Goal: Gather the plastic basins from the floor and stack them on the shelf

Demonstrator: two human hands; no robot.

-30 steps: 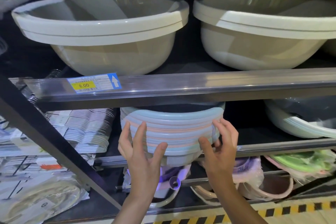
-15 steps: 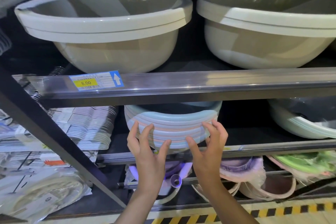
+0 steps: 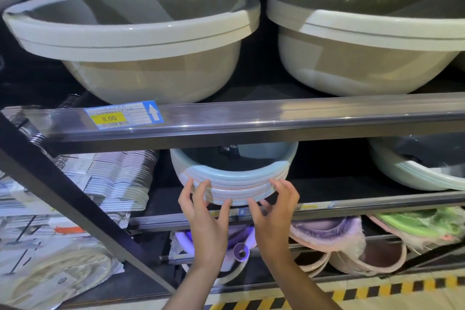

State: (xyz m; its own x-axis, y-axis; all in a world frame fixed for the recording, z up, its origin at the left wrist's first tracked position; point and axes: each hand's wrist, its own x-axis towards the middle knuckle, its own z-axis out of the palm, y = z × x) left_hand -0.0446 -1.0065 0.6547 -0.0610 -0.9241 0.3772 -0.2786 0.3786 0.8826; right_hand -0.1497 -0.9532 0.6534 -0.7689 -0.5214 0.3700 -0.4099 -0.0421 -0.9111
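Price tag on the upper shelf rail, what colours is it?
Blue price tag with a yellow price box and white arrow; head view.

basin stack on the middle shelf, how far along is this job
Looks done: the pastel basin stack sits nested on the middle shelf, mostly past its front rail. In hand: left hand and right hand fingertips press its front rims. Left: final seating, letting go; the floor where basins lay is out of view.

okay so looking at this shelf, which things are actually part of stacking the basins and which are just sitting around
Part of the job:
stack of pastel basins
left hand
right hand
middle shelf

Just sitting around:
two large beige basins on the upper shelf
price tag
bundle of white hangers
bagged purple and green items below
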